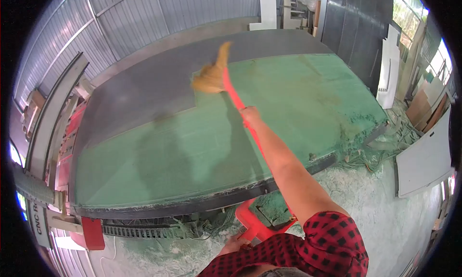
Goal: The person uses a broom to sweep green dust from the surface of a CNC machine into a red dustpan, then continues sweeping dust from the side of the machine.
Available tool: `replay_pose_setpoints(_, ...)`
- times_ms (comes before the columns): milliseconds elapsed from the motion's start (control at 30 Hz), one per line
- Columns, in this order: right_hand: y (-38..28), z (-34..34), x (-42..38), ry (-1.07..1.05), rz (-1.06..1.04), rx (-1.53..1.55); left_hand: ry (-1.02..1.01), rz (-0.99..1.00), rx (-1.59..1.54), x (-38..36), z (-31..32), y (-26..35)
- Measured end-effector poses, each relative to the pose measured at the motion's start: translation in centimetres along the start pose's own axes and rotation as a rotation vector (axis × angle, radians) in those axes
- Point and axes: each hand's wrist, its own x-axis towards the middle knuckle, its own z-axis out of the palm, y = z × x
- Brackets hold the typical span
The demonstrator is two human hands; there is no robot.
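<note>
My right hand (pixel 250 116) is closed around the red handle of a broom (pixel 210 79), well out over the large table. The broom's tan bristles look blurred and lie over the border between the table's green-dusted surface (pixel 288 99) and its dark grey part. Low in the view, close to my body, my left hand (pixel 235 244) appears closed on the edge of a red plastic object (pixel 255 221). The checked shirt partly hides this hand.
A machine gantry (pixel 53 118) stands along the table's left side, with a cable chain (pixel 139 231) below the front edge. Dust and loose cables (pixel 370 159) lie on the floor at the right. A pale panel (pixel 424 157) and dark sheets (pixel 358 31) stand beyond.
</note>
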Motion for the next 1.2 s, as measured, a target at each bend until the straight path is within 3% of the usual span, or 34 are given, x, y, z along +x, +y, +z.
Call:
replay_pose_setpoints(233,2.6,-10.4,4.3,0.380,0.054,0.160,-0.020,-0.032,-0.033,0.2,-0.5,0.0)
replay_pose_setpoints(300,3.8,-14.3,4.6,0.424,0.034,0.082,-0.042,-0.008,-0.062,2.1,-1.9,-2.8)
replay_pose_setpoints(400,6.1,-19.4,3.0,0.519,0.049,0.228,-0.035,-0.014,-0.055,1.4,-1.1,-1.4)
replay_pose_setpoints(467,6.6,-22.4,0.4,0.681,0.168,0.342,-0.016,-0.045,-0.013,1.3,-0.8,-1.2)
replay_pose_setpoints(600,10.3,-28.0,-3.9,0.758,0.183,0.392,-0.025,-0.071,-0.007,1.9,-1.1,-1.4)
replay_pose_setpoints(700,12.8,-32.3,-6.5,0.770,0.128,0.380,-0.012,-0.057,0.049,0.9,0.0,0.5)
replay_pose_setpoints(767,14.6,-34.9,-7.7,0.732,0.029,0.050,-0.017,-0.057,0.049,0.9,0.0,0.4)
replay_pose_setpoints(900,10.3,-34.4,-14.1,0.845,0.105,0.218,-0.030,-0.087,0.073,1.2,0.0,0.5)
replay_pose_setpoints(967,10.4,-34.1,-15.9,0.745,0.038,0.010,0.000,-0.081,0.096,0.6,0.6,1.1)
replay_pose_setpoints(1200,4.6,-23.7,-22.2,0.415,-0.004,0.110,0.043,-0.133,0.100,0.8,0.6,0.8)
